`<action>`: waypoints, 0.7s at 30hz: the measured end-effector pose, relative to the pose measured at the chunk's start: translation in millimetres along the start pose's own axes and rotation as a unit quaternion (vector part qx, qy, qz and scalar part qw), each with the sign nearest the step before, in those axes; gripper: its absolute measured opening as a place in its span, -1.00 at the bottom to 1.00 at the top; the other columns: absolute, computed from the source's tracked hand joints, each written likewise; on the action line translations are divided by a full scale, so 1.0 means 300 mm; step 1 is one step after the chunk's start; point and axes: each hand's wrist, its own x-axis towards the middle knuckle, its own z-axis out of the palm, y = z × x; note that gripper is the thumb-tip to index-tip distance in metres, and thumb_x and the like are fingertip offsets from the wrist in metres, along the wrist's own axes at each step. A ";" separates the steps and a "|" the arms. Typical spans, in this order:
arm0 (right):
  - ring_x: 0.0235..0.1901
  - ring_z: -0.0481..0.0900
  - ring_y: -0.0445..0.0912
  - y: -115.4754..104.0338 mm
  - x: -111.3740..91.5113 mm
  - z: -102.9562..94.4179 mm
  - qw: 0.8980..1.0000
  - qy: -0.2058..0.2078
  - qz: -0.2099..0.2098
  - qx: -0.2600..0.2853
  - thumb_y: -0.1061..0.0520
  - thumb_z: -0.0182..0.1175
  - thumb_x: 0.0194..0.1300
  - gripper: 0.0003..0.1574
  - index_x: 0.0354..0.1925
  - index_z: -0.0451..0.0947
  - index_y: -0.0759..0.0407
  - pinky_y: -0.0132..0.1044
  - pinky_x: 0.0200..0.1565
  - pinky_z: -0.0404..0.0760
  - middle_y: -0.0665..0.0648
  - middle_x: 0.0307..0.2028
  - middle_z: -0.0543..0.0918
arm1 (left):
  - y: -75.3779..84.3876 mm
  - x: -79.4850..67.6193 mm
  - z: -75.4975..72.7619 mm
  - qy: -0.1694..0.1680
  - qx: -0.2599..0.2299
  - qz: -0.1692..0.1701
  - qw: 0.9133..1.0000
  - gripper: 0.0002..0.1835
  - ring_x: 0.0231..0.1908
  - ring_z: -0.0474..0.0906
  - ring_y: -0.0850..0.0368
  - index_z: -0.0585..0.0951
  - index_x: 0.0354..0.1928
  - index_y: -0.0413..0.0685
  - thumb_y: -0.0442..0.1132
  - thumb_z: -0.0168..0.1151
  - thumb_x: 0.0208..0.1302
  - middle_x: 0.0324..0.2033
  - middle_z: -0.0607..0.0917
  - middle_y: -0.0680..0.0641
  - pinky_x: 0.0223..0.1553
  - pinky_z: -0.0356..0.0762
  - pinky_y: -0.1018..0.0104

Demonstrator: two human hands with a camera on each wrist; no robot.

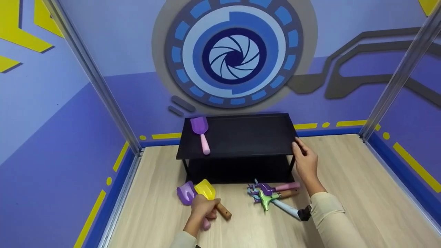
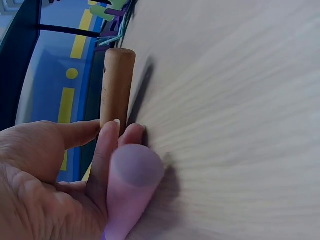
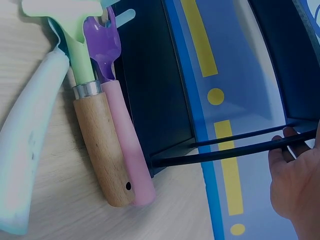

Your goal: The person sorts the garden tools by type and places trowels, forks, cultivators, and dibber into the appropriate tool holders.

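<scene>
My left hand (image 1: 203, 206) pinches the wooden handle (image 2: 117, 85) of a yellow toy shovel (image 1: 205, 189) between thumb and fingers, low over the table. Close beside those fingers is the pink handle (image 2: 132, 195) of a purple shovel (image 1: 187, 193), whose blade lies left of the yellow one. At the right end of a black two-tier rack (image 1: 248, 137), my right hand (image 1: 306, 162) grips the upper shelf's edge, thumb on top. Another purple shovel (image 1: 200, 125) with a pink handle lies on the left of that shelf.
In front of the rack's right side lie a purple hand fork (image 1: 287, 186) with pink handle, a green rake (image 1: 267, 199) with wooden handle and a light blue tool (image 1: 286, 208), overlapping. Printed panels (image 1: 137, 100) enclose the wooden table (image 1: 248, 224) at the back and sides.
</scene>
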 end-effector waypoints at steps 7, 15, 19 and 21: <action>0.21 0.58 -0.26 -0.005 -0.004 0.001 1.000 0.000 -0.002 0.010 -0.34 0.17 0.56 -0.38 0.44 0.57 -0.20 -0.71 0.04 0.53 0.08 0.41 0.63 | 0.006 -0.006 -0.004 -0.004 -0.008 -0.016 1.000 -0.78 -0.76 0.59 0.29 0.68 -0.41 -0.24 -0.23 0.47 0.25 -0.63 0.75 -0.09 -0.66 0.65 0.42; -0.07 0.57 -0.30 -0.012 -0.009 -0.001 1.000 0.000 -0.005 0.010 -0.30 0.17 0.58 -0.39 0.44 0.57 -0.17 -0.62 -0.12 0.54 0.16 0.23 0.70 | 0.005 -0.015 -0.001 0.005 -0.014 -0.031 0.999 -0.84 -0.67 0.66 0.25 0.64 -0.36 -0.18 -0.26 0.42 0.24 -0.61 0.72 -0.05 -0.55 0.71 0.41; -0.05 0.56 -0.34 -0.011 -0.009 -0.003 1.000 0.000 -0.003 0.008 -0.29 0.18 0.58 -0.39 0.44 0.57 -0.16 -0.65 -0.10 0.53 0.15 0.30 0.69 | 0.003 -0.020 -0.001 0.005 -0.024 -0.035 0.999 -0.86 -0.66 0.66 0.25 0.65 -0.31 -0.20 -0.27 0.40 0.25 -0.58 0.73 -0.05 -0.54 0.71 0.41; -0.04 0.56 -0.37 -0.008 -0.008 -0.003 1.000 -0.004 -0.001 0.008 -0.28 0.17 0.59 -0.39 0.45 0.55 -0.16 -0.67 -0.09 0.53 0.16 0.33 0.67 | 0.004 -0.023 -0.003 0.007 -0.029 -0.036 0.999 -0.86 -0.66 0.66 0.25 0.65 -0.30 -0.21 -0.26 0.39 0.26 -0.58 0.74 -0.06 -0.54 0.71 0.40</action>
